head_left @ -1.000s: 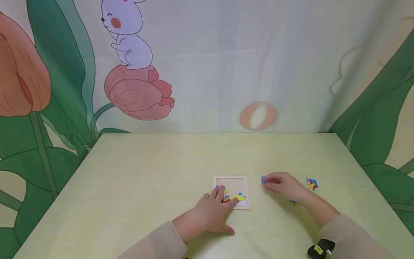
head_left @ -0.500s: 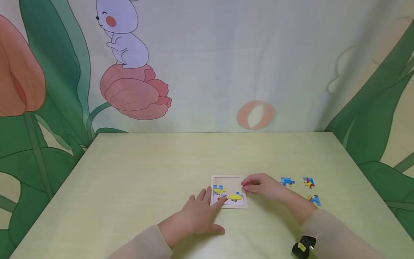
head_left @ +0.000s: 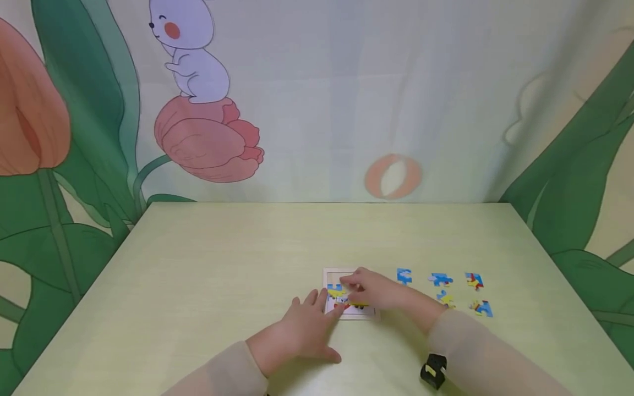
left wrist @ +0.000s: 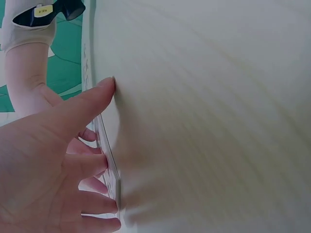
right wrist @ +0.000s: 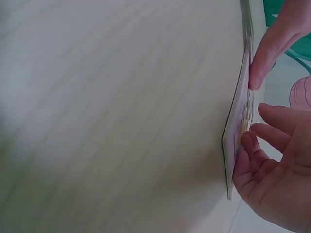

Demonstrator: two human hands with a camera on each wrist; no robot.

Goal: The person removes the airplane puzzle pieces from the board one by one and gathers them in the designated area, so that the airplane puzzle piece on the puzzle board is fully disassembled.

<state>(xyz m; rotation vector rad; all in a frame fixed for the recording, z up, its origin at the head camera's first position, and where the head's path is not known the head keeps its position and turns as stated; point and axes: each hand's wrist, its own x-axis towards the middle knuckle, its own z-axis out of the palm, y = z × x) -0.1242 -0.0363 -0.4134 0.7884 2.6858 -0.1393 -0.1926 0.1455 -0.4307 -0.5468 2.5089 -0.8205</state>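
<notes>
A square puzzle tray with a pale rim lies on the table, with a few blue, yellow and red jigsaw pieces along its left and lower parts. My left hand is spread at the tray's lower left, its fingers touching the rim and its thumb on the table. Over the tray's right side is my right hand, which hides part of the inside. In the right wrist view its thumb stands apart from the bent fingers, which touch the tray. No piece shows in its grasp.
Right of the tray lie several loose jigsaw pieces, among them a blue one, a blue and yellow one and a red and yellow one. A printed curtain hangs behind the table.
My right hand has moved left from beside the loose pieces to over the tray, uncovering the pieces on the table. My left hand stays by the tray's lower left.
</notes>
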